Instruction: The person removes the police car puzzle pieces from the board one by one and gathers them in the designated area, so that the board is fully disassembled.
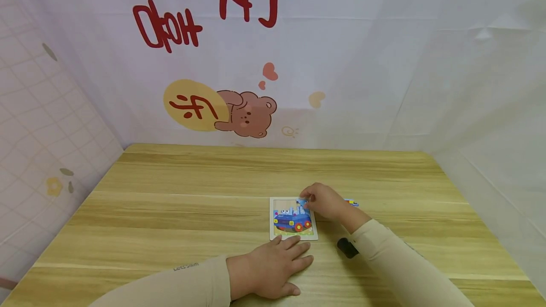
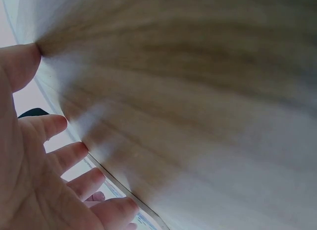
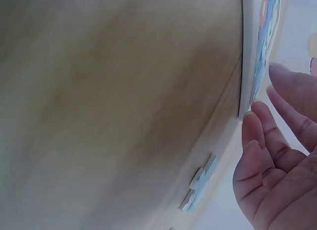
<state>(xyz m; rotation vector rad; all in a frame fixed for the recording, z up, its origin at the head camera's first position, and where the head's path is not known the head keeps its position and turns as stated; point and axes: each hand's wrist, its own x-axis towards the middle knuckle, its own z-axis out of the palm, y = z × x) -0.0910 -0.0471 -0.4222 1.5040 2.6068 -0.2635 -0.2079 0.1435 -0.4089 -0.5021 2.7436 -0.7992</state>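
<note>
A puzzle board [image 1: 272,221] with a pale frame lies on the wooden table and shows a blue cartoon truck. Part of its upper left is bare backing. My right hand [image 1: 325,201] is over the upper right corner, where thumb and index finger pinch a small blue puzzle piece [image 1: 301,202]; the fingers partly cover it. In the right wrist view, the right hand [image 3: 282,155] is beside the board's edge [image 3: 247,66]. My left hand [image 1: 273,269] rests with spread fingers on the table, fingertips at the lower edge. The left wrist view shows its palm [image 2: 39,190].
More puzzle pieces [image 1: 351,203] lie on the table right of the board, partly behind the right wrist; the right wrist view shows some pieces [image 3: 198,183] too. A black object [image 1: 347,248] is beside the right sleeve. A printed white curtain [image 1: 362,60] hangs behind the table [image 1: 170,203].
</note>
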